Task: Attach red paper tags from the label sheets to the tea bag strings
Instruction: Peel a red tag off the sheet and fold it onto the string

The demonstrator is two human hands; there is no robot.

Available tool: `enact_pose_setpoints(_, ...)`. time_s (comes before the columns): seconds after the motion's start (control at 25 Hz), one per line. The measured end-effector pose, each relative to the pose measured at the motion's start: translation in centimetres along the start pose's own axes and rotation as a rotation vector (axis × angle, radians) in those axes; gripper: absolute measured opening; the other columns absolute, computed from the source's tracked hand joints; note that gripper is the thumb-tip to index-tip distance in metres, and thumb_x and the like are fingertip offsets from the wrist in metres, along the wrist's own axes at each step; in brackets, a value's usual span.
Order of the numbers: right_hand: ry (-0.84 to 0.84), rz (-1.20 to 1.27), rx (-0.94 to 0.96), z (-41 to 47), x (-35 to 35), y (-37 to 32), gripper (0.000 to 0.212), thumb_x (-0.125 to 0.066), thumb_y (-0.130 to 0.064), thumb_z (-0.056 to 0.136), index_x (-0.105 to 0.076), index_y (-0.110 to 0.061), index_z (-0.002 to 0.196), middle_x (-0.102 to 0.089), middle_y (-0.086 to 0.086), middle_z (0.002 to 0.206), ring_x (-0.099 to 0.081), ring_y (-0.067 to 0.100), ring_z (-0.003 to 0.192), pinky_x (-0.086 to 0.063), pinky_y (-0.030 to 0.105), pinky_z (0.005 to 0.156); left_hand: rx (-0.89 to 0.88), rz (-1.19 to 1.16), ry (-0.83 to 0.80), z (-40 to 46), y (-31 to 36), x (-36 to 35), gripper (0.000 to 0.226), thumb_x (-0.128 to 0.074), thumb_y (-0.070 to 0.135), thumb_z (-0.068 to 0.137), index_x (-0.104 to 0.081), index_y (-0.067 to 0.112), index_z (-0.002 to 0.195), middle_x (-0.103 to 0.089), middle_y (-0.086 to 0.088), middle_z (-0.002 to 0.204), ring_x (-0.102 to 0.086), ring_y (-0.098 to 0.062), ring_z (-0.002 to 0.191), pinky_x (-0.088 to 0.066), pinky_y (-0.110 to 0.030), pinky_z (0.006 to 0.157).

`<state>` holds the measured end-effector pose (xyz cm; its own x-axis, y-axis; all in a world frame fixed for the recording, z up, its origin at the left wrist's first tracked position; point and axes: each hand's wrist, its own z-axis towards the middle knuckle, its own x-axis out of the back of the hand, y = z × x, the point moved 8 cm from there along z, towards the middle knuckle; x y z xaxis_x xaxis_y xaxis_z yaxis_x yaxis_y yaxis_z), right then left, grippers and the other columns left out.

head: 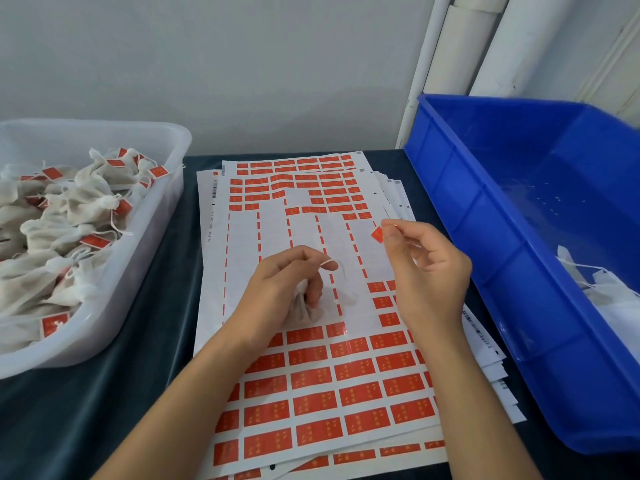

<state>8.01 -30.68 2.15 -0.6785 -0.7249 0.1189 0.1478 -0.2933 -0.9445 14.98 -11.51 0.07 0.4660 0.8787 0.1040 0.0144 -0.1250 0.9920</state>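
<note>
- Your left hand (284, 285) sits just below the centre of the view, fingers curled around a small white tea bag (306, 308), bunching it against the palm.
- The tea bag string (341, 271) loops out from between your left thumb and forefinger and trails toward 3 o'clock over the sheet.
- Your right hand (426, 268) is at about 2 o'clock from your left hand, close beside it but apart. Its thumb and forefinger pinch a single red paper tag (377, 234), which pokes out at the fingertips; the other fingers are loosely curled.
- Both hands hover over a stack of label sheets (311, 386) lying in the middle of the dark tabletop (86, 410). The top sheet has rows of red tags at its 12 o'clock and 6 o'clock ends, with a bare white band across the middle.
- At 9 o'clock stands a clear plastic tub (149, 244) heaped with white tea bags that carry red tags.
- At 3 o'clock stands a blue plastic crate (467, 209), with a few white tea bags in its near corner.
- Behind the tabletop is a pale wall, with white pipes (460, 46) at 1 o'clock.
</note>
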Motion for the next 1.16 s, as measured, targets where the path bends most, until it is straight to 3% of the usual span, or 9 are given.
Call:
enact_pose_setpoints(0.16, -0.032, -0.004, -0.006, 0.0, -0.2, 0.0, 0.017, -0.068, -0.046, 0.096, -0.073, -0.036, 0.108, -0.074, -0.025, 0.105, -0.072, 0.002, 0.099, -0.064, 0.031, 0.078, -0.022, 0.020, -0.003, 0.0, 0.2, 0.0, 0.055, -0.048, 0.016, 0.108, -0.074, 0.036, 0.064, -0.069, -0.017, 0.090, -0.063, -0.035, 0.082, -0.060, -0.030, 0.080)
enact_pose_setpoints(0.4, -0.084, 0.036, -0.010, 0.0, -0.7, -0.1, 0.017, -0.066, -0.044, 0.097, -0.065, -0.044, 0.114, -0.072, -0.027, 0.104, -0.070, -0.004, 0.098, -0.056, 0.010, 0.068, 0.002, 0.023, 0.007, 0.3, -0.6, 0.0, 0.027, -0.054, 0.019, 0.107, -0.076, 0.022, 0.092, -0.063, 0.000, 0.066, -0.059, -0.017, 0.064, -0.060, -0.034, 0.081)
enact_pose_setpoints(0.52, -0.143, 0.059, -0.045, 0.0, -1.3, 0.2, 0.018, -0.069, -0.040, 0.096, -0.063, -0.042, 0.113, -0.074, -0.024, 0.099, -0.073, -0.001, 0.095, -0.058, 0.012, 0.073, 0.012, 0.039, 0.024, 0.5, -0.8, 0.1, 0.026, -0.055, 0.020, 0.107, -0.076, 0.022, 0.093, -0.063, 0.002, 0.065, -0.058, -0.014, 0.061, -0.060, -0.040, 0.081)
enact_pose_setpoints(0.64, -0.227, 0.018, -0.036, -0.3, -1.8, 0.2, 0.006, -0.067, -0.037, 0.098, -0.068, -0.038, 0.103, -0.074, -0.023, 0.094, -0.072, 0.000, 0.090, -0.055, 0.008, 0.069, -0.004, 0.067, 0.021, 0.5, -0.7, 0.0, 0.025, -0.055, 0.021, 0.107, -0.076, 0.023, 0.093, -0.062, 0.003, 0.064, -0.057, -0.012, 0.059, -0.061, -0.044, 0.078)
enact_pose_setpoints(0.84, -0.398, -0.030, -0.040, -1.2, -3.5, 0.4, 0.009, -0.069, -0.035, 0.096, -0.073, -0.033, 0.104, -0.074, -0.022, 0.087, -0.071, 0.004, 0.080, -0.055, 0.012, 0.067, -0.046, 0.092, 0.003, 0.6, -0.6, -0.1, 0.026, -0.054, 0.020, 0.107, -0.074, 0.024, 0.091, -0.061, 0.004, 0.063, -0.056, -0.014, 0.060, -0.057, -0.037, 0.073)
enact_pose_setpoints(1.0, -0.421, -0.084, -0.057, -1.4, -4.1, 0.9, 0.013, -0.070, -0.034, 0.097, -0.075, -0.030, 0.108, -0.073, -0.021, 0.088, -0.068, -0.003, 0.079, -0.057, 0.015, 0.073, -0.086, 0.114, -0.012, 0.6, -0.5, -0.2, 0.023, -0.055, 0.020, 0.106, -0.073, 0.021, 0.092, -0.061, 0.005, 0.063, -0.056, -0.014, 0.060, -0.056, -0.034, 0.069)
enact_pose_setpoints(1.16, -0.404, -0.077, -0.085, -1.4, -3.9, 1.1, 0.013, -0.069, -0.034, 0.097, -0.075, -0.030, 0.107, -0.073, -0.020, 0.086, -0.068, -0.001, 0.076, -0.056, 0.015, 0.068, -0.135, 0.154, -0.006, 0.4, -0.2, -0.3, 0.022, -0.055, 0.019, 0.106, -0.073, 0.024, 0.094, -0.063, 0.007, 0.065, -0.059, -0.014, 0.061, -0.059, -0.034, 0.067)
